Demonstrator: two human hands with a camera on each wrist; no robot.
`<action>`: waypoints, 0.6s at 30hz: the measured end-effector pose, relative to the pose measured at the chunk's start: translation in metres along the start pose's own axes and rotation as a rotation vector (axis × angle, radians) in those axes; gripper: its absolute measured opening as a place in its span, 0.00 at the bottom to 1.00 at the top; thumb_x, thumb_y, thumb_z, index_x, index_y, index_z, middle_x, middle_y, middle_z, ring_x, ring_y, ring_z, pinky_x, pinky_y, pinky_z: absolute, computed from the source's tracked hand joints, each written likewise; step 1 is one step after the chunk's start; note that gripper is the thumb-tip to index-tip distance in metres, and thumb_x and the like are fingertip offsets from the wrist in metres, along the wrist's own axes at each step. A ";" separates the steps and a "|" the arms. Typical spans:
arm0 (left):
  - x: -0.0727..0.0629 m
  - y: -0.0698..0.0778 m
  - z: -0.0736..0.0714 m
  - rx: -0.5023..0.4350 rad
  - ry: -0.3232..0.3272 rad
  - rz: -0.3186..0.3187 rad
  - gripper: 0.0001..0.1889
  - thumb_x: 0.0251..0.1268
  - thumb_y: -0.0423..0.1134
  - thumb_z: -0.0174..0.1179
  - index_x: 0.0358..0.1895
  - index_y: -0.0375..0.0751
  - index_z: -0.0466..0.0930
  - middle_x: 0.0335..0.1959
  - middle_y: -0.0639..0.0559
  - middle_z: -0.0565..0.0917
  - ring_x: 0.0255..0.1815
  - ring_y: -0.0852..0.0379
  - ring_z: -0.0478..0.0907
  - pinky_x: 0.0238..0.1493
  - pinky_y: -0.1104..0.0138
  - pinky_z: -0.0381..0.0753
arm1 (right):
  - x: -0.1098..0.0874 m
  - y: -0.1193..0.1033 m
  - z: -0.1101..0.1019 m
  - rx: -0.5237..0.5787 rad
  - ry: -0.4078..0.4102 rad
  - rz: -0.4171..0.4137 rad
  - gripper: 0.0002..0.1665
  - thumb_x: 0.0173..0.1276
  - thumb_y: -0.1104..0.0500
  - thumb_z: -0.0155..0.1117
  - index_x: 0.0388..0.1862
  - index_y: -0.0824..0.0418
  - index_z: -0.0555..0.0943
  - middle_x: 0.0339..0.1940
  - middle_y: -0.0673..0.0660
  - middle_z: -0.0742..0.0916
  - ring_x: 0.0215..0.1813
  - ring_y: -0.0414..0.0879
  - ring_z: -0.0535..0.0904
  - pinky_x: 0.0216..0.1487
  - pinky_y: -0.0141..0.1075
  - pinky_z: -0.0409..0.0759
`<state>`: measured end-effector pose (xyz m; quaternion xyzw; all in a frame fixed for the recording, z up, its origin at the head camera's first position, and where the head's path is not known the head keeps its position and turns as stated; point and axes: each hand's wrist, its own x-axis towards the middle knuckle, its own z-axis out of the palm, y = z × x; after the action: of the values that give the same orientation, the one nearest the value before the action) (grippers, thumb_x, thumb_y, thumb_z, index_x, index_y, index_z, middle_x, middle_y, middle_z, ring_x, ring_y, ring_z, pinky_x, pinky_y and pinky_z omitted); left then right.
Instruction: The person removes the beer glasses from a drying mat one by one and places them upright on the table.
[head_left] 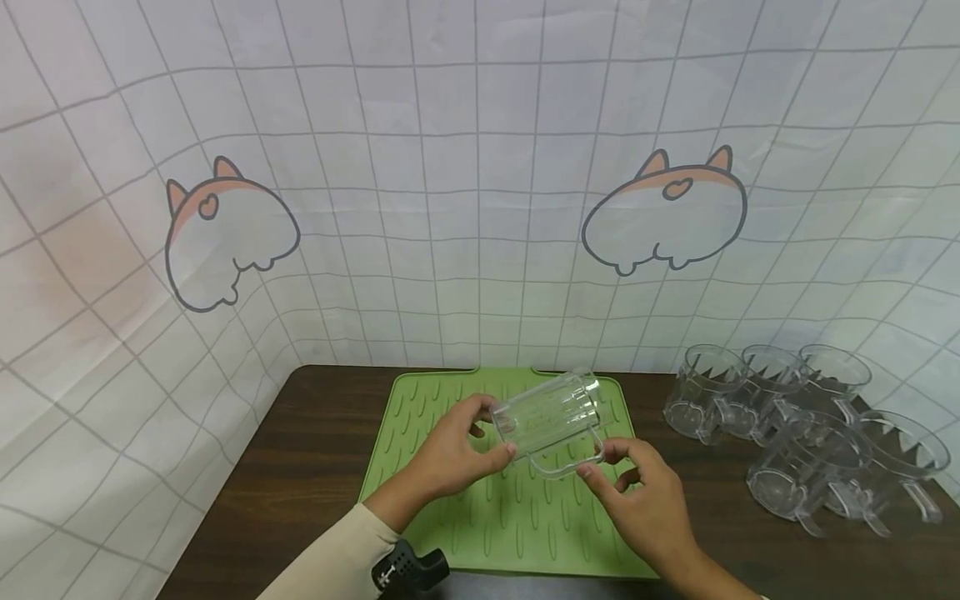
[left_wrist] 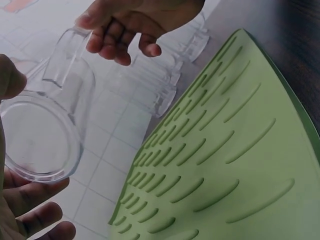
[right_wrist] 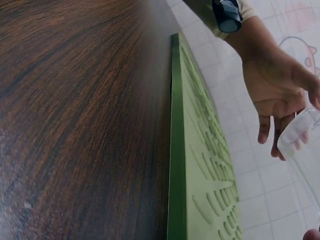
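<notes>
A clear mug [head_left: 551, 411] is held tilted above the green ridged mat, its base toward the left and its mouth up to the right. My left hand [head_left: 456, 448] grips it around the base, with the thumb on the near side and fingers on the far side. With thumb and fingertips, my right hand [head_left: 647, 498] pinches the mug's handle [head_left: 564, 468]. The left wrist view shows the round base [left_wrist: 37, 137] between the left thumb and fingers. Only a bit of the right hand appears at the right wrist view's lower right edge.
Several more clear mugs [head_left: 806, 450] stand upright in two rows at the right of the dark wooden table [head_left: 300, 475]. The green mat [head_left: 517, 546] lies across the middle. A white grid-patterned curtain [head_left: 450, 208] hangs behind and at both sides.
</notes>
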<state>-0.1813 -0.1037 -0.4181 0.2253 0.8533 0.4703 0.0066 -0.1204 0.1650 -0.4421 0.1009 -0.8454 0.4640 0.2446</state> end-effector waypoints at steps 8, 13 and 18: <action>0.000 -0.003 0.001 0.044 -0.055 0.006 0.31 0.62 0.54 0.69 0.64 0.42 0.74 0.54 0.50 0.77 0.52 0.47 0.76 0.47 0.54 0.80 | 0.001 0.001 0.000 0.060 -0.011 -0.076 0.19 0.60 0.64 0.80 0.48 0.58 0.83 0.47 0.50 0.85 0.31 0.37 0.78 0.29 0.36 0.80; 0.000 -0.004 0.005 0.099 -0.071 -0.011 0.33 0.58 0.55 0.71 0.64 0.42 0.75 0.54 0.51 0.78 0.53 0.49 0.76 0.49 0.55 0.80 | 0.002 0.000 0.001 0.147 -0.054 -0.084 0.20 0.60 0.67 0.78 0.49 0.60 0.81 0.47 0.53 0.85 0.37 0.40 0.81 0.30 0.36 0.83; 0.002 -0.008 0.009 0.140 -0.092 -0.002 0.29 0.57 0.55 0.71 0.60 0.46 0.78 0.52 0.54 0.78 0.55 0.52 0.75 0.53 0.54 0.78 | 0.003 -0.003 0.002 0.216 -0.103 -0.083 0.19 0.64 0.69 0.75 0.51 0.62 0.79 0.49 0.55 0.84 0.44 0.40 0.83 0.35 0.37 0.85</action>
<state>-0.1847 -0.0996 -0.4292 0.2457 0.8831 0.3984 0.0306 -0.1220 0.1615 -0.4392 0.1853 -0.7972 0.5358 0.2073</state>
